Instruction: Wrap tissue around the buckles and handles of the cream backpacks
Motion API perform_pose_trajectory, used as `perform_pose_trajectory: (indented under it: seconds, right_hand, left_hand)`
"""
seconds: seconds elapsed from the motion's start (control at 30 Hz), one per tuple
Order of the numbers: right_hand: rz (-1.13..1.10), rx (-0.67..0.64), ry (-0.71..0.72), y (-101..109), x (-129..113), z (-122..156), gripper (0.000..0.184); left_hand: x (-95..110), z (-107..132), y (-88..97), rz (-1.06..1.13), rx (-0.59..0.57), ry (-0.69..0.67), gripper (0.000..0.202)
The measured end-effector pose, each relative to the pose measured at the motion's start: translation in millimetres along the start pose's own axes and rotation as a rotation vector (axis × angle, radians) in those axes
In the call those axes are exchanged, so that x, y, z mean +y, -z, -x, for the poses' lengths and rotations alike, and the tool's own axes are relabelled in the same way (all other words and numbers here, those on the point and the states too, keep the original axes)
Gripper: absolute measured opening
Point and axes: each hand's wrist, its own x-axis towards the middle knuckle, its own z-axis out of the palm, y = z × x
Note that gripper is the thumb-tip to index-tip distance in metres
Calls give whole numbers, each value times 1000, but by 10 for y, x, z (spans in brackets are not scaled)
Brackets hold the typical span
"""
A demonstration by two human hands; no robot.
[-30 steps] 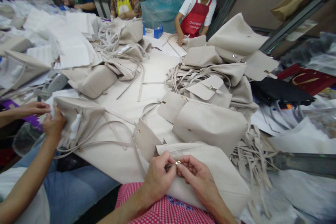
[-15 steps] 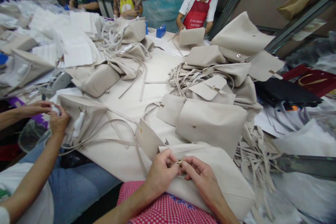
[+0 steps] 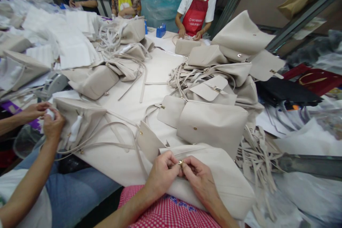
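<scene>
A beige handbag [image 3: 224, 181] lies on its side across the table edge and my lap. Over it, my left hand [image 3: 164, 172] and my right hand [image 3: 199, 176] meet, fingertips pinched together. Between them shows a small gold-coloured metal fitting [image 3: 181, 162], gripped from both sides; its exact kind is too small to make out. The bag's flap [image 3: 148, 140], with a gold clasp on it, stands up to the left of my hands. Just beyond lies another beige handbag [image 3: 211, 123] with a snap on its front.
More beige bags [image 3: 213, 89] are piled behind and to the right. Loose straps [image 3: 256, 156] hang over the right edge. On my left, a co-worker's hands [image 3: 53, 117] hold white wrapping beside an open bag [image 3: 80, 114]. A person in a red apron [image 3: 196, 16] works across the table.
Both hands stay at the same spot, with the gold fitting turned and more visible now. Across the table, the person in the red apron has lowered the bag and moved their hands behind it.
</scene>
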Motion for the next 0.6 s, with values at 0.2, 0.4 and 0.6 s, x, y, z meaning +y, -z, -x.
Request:
perform_pose_trajectory:
  seconds: [0.2,0.4,0.6]
  right_hand:
    - [-147,121,-96,60,75,-15,24]
    - [-19,64,17,224,98,43,22]
    - [420,54,388,227,-272,-303,25]
  left_hand:
    - [10,-57,14,135,-24,83,8]
    - [7,53,-7,34,-97,27,10]
    - [-142,125,-112,-198,-218,-113,17]
